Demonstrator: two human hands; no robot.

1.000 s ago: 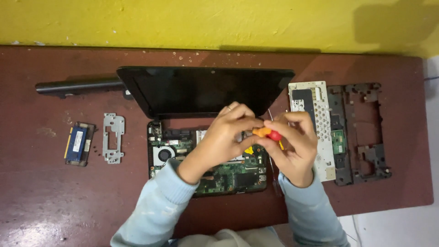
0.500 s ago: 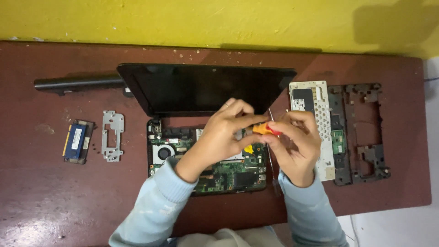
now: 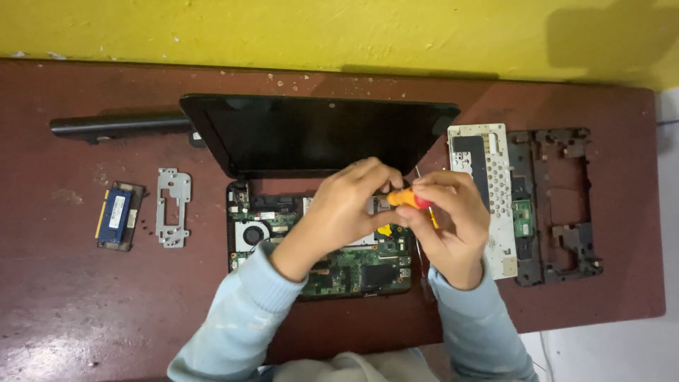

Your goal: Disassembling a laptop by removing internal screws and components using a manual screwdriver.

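An opened laptop lies on the dark red table (image 3: 56, 304), its black screen (image 3: 318, 134) tilted back and its green circuit board (image 3: 346, 265) bare, with a round fan (image 3: 252, 233) at the left. Both hands meet over the board's upper right part. My right hand (image 3: 453, 223) grips a small screwdriver with an orange and red handle (image 3: 409, 199). My left hand (image 3: 350, 209) curls around the same handle from the left, fingers on its tip. The screwdriver's blade is hidden by the hands.
A long black battery bar (image 3: 120, 125) lies at the back left. A blue memory module (image 3: 117, 216) and a silver metal bracket (image 3: 173, 206) rest left of the laptop. On the right lie a white keyboard plate (image 3: 488, 191) and a black frame (image 3: 559, 201).
Both hands stay together on the screwdriver over the board, shifting only slightly. The view has moved a little.
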